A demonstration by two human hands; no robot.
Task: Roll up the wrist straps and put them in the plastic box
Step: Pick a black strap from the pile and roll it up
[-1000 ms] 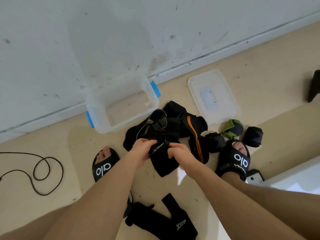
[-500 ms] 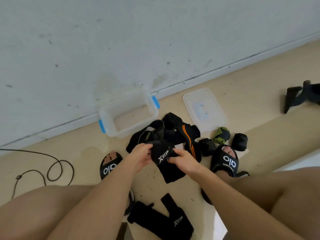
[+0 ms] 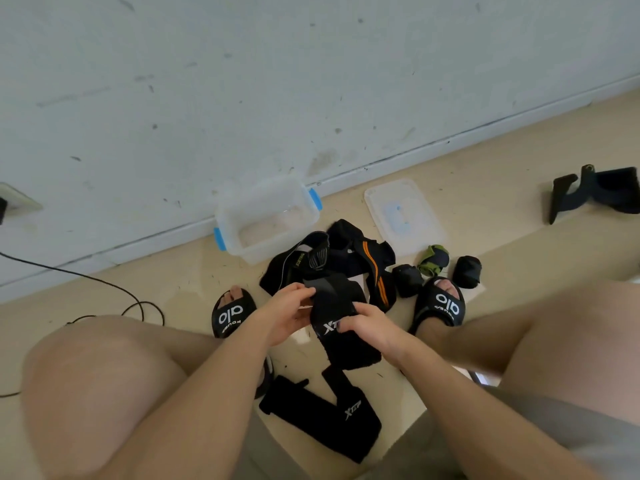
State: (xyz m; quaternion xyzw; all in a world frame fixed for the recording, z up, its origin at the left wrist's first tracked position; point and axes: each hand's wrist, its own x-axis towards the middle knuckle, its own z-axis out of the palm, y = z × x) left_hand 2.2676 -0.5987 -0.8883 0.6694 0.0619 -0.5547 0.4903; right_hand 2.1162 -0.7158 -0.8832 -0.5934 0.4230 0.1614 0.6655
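While the left hand [image 3: 289, 315] pinches the upper end of a black fabric wrist strap [image 3: 337, 320] with closed fingers [image 3: 304, 292], the right hand [image 3: 372, 327] clasps its printed middle.

Beige floor [image 3: 485, 174] — plastic box [image 3: 266, 220], lid [image 3: 403, 216], strap pile [image 3: 346, 261], cable [image 3: 104, 285].

black strap [image 3: 337, 308], white lettering

Plastic box [image 3: 242, 216] left of lid [image 3: 403, 216]
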